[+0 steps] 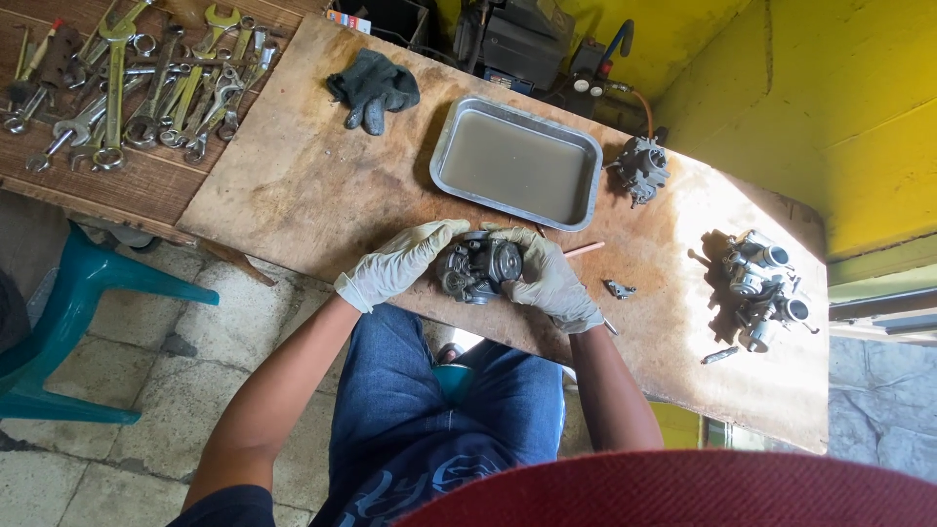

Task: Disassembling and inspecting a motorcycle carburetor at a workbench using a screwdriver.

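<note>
While the person sits at the worn, stained wooden table (322,185), both gloved hands close around a small grey metal carburetor (478,267) that rests near the table's front edge. The left hand (400,262), in a pale latex glove, lies along the carburetor's left side with the fingers curled over its top. The right hand (549,278), gloved the same way, cups the right side, fingers wrapped over the round body, so the part is pinched between the two hands. Just behind it stands a rectangular metal tray (444,146) filled with murky brownish liquid. A crumpled dark fabric glove (375,86) lies to the left of the tray. A second grey carburetor (641,168) sits beside the tray's right end, and two more carburetors joined together (761,288) lie in bright sunlight well off to the right. A thin pale pink rod (584,250) and a small dark metal bracket (618,289) lie just right of the right hand. At the far left, a pile of steel spanners (146,88) covers a dark slatted wooden surface. A teal plastic chair (59,322) stands on the tiled floor below it.
</note>
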